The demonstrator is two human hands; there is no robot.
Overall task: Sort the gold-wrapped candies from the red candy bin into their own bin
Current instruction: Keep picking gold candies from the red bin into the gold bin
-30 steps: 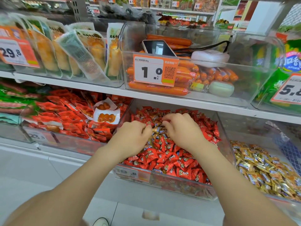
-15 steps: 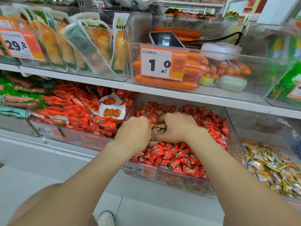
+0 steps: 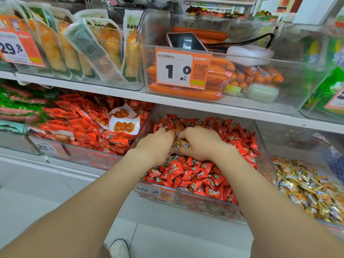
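Gold-wrapped candies (image 3: 180, 143) sit in a small clump on the red candies (image 3: 195, 174) near the middle of the red candy bin (image 3: 204, 204), caught between my two hands. My right hand (image 3: 200, 144) curls fingers and thumb round the clump from the right. My left hand (image 3: 158, 144) curls its fingers against the same clump from the left, knuckles up. Just right of the red candy bin, a clear bin (image 3: 297, 142) holds a pile of gold candies (image 3: 307, 187). Left of the red candy bin lie red snack packets (image 3: 80, 125). Above it, orange sausages (image 3: 186, 92) lie behind a price tag (image 3: 176, 68).
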